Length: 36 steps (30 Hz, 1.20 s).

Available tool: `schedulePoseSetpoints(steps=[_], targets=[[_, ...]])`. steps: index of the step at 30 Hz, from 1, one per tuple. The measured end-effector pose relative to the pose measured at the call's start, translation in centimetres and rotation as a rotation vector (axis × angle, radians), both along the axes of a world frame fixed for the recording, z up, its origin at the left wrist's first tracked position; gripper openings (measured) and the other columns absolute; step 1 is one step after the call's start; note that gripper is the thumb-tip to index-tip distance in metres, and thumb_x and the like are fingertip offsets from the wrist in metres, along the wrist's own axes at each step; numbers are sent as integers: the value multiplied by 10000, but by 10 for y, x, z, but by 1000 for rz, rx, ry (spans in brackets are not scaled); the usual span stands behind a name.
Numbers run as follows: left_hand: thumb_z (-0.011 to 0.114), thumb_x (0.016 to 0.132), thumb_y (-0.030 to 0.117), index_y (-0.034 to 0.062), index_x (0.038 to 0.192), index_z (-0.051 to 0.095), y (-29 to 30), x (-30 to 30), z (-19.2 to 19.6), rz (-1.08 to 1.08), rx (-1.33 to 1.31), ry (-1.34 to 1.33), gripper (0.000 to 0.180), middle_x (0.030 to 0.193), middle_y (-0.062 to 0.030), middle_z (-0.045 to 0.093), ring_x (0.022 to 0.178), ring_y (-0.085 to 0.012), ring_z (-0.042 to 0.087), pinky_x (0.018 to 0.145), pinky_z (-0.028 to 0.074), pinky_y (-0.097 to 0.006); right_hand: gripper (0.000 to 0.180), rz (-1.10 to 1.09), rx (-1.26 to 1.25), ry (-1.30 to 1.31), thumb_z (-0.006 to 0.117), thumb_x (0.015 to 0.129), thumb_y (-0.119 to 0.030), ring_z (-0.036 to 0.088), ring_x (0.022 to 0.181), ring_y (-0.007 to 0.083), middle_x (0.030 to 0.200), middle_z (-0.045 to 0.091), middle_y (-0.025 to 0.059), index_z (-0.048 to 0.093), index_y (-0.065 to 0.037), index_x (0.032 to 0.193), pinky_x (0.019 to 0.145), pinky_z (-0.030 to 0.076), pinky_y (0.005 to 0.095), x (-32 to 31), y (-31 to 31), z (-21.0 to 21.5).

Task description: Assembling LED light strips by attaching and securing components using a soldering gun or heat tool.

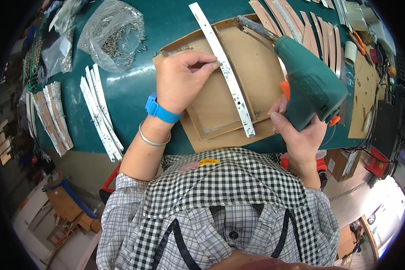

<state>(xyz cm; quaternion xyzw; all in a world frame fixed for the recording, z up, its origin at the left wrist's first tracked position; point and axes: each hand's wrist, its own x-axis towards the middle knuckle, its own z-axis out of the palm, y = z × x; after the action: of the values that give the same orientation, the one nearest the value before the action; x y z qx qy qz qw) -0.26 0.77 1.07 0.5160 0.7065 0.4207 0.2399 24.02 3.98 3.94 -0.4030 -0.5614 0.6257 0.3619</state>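
1. The landmark is a shallow brown cardboard tray (256,63) with a raised rim, lying on a dark green table top (130,94) straight ahead of the person.
2. A long white LED strip board (222,67) lies slantwise across the tray, its far end jutting past the tray's far rim and its near end reaching the tray's near edge.
3. The left hand (180,78) rests on the tray's left half, thumb and fingertips pinched together against the left edge of the strip at about its middle, pressing it down.
4. That wrist carries a bright blue band (159,110) and a thin silver bangle (153,139).
5. The right hand (297,132) is at the tray's near right corner, fingers clamped round the grip of a green electric screwdriver (312,85) with an orange trigger; its metal nose points over the tray's far right part.
6. Left of the tray, a clear plastic bag of small metal screws (110,33) lies open, a few screws spilled beside it.
7. Further left and nearer the person, loose white strips (101,112) lie fanned, and beyond them a bundle of brown-backed strips (54,117).
8. Right of the tray's far side, more brown-backed strips (321,38) lie in a row, with a white tape roll (350,52) just beside them.
9. Below the tray, a small yellow oblong label (210,162) sits on the person's checked apron (220,180).
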Motion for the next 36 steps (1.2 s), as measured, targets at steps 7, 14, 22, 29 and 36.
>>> schedulePoseSetpoints(steps=[7,14,22,29,36], targets=[[773,773,-7,25,894,774,3,-5,-3,-30,16,106,125,835,-76,751,716,-130,702,655,557,-246,570,1,-3,14,720,750,100,626,763,210,851,574,90,515,97,1282,557,505,267,4,0,1],[756,752,-39,30,885,774,5,-7,-7,-61,60,177,151,849,-82,752,739,-158,709,671,560,-255,534,-9,-24,21,743,756,74,625,759,209,854,580,90,527,90,1245,564,506,279,7,-1,-1],[752,740,-51,32,870,767,6,-7,-7,-96,123,276,155,858,-81,752,734,-175,716,660,567,-263,292,52,-32,12,673,793,124,604,798,134,888,606,42,576,15,1046,721,501,276,11,-1,0],[772,731,-31,32,851,762,9,-7,-13,-154,215,338,135,842,-84,749,713,-185,717,640,569,-265,396,11,-83,-23,708,773,92,598,786,130,911,626,64,577,45,1143,691,498,273,16,-3,4],[772,727,-10,40,830,757,7,-5,-12,-122,222,320,115,832,-79,742,703,-206,709,632,566,-283,535,79,-140,-14,721,759,71,599,753,143,948,631,114,515,61,1253,632,504,262,30,-4,11]])
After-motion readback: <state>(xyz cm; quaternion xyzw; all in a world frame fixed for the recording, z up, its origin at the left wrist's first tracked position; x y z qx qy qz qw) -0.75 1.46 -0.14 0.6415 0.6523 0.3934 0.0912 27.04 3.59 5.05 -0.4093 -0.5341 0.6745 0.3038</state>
